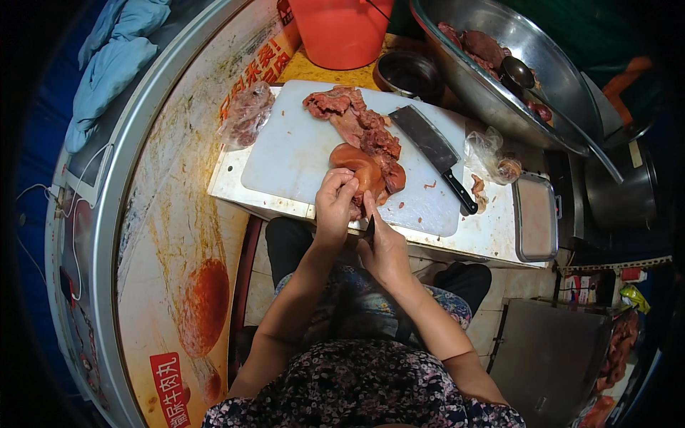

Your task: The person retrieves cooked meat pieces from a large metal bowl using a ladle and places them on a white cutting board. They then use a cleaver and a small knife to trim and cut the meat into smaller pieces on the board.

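A long piece of cooked reddish-brown meat [369, 134] lies across the white cutting board [289, 128], its smooth, curled, skin-covered end towards me. My left hand [334, 206] grips that near end at the board's front edge. In my right hand [388, 246] is a small knife [370, 227] with a dark blade or handle; most of it is hidden by the fingers. The right index finger is against the meat. A cleaver [428, 142] with a black handle rests on the board's right side, its handle reaching past the edge.
Bagged meat [249, 115] lies left of the board. Behind stand a red bucket [342, 32] and a dark bowl [409, 72]. A large steel basin [562, 64] holds meat and a ladle [518, 72]. To the right are a plastic bag [484, 150] and a rectangular tray [537, 219].
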The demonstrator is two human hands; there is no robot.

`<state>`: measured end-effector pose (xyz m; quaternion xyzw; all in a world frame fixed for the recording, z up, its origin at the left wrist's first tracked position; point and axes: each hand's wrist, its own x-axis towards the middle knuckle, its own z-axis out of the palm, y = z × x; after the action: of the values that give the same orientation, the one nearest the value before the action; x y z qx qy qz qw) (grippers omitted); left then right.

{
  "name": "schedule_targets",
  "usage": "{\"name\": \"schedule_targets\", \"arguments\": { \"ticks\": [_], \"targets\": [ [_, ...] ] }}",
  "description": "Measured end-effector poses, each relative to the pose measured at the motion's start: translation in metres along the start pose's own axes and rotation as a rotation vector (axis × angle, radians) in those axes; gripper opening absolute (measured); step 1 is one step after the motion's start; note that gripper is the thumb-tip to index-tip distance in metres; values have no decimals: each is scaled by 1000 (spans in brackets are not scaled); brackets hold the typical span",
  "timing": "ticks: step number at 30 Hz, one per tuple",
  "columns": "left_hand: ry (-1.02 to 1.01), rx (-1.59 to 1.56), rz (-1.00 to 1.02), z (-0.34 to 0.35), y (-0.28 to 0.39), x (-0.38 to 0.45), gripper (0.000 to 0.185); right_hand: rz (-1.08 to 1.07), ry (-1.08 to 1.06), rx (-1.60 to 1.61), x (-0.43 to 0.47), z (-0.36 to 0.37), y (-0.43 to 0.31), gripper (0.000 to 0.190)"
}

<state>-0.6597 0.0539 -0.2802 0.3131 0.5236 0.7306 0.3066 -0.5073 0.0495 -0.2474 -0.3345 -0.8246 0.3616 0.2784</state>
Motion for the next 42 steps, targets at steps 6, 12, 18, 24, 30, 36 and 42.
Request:
{"name": "schedule_targets", "arguments": {
  "ticks": [6,12,18,24,30,36,42],
  "targets": [
    [-14,-2,18,-2,0,0,10,151,-69,123,1,-2,4,106],
    [-77,370,266,-16,24,-8,36,111,-63,111,9,1,14,107],
    [-230,755,429,-30,11,-39,91,113,-100,54,26,-4,15,107],
    [-14,839,534,-24,-27,-32,88,200,-231,17,41,-14,9,105],
    [-21,660,425,-34,-20,-8,85,170,-237,121,56,-23,4,104],
    [75,349,193,-41,-4,12,79,109,-245,-45,80,-19,8,103],
    [-28,880,492,-38,-12,10,75,142,-262,-73,98,-17,9,99]
  ]
}}
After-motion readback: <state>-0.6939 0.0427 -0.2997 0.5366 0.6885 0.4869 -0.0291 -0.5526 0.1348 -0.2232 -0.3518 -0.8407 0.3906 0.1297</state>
